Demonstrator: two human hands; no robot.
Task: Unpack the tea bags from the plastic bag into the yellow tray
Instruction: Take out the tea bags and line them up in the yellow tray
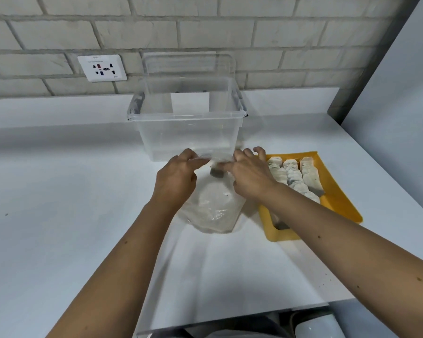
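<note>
White counter (59, 191); left hand (178, 176), right hand (248, 176) on plastic bag (213, 208) (yellow tray (337, 191) alongside)

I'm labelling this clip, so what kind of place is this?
Probably a kitchen or pantry counter: a white worktop against a brick wall with a wall socket, and tea bags laid in a yellow tray.

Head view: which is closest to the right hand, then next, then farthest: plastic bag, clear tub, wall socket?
From the right hand:
1. plastic bag, in its grip.
2. clear tub, just behind on the counter.
3. wall socket, far back left on the brick wall.
</note>
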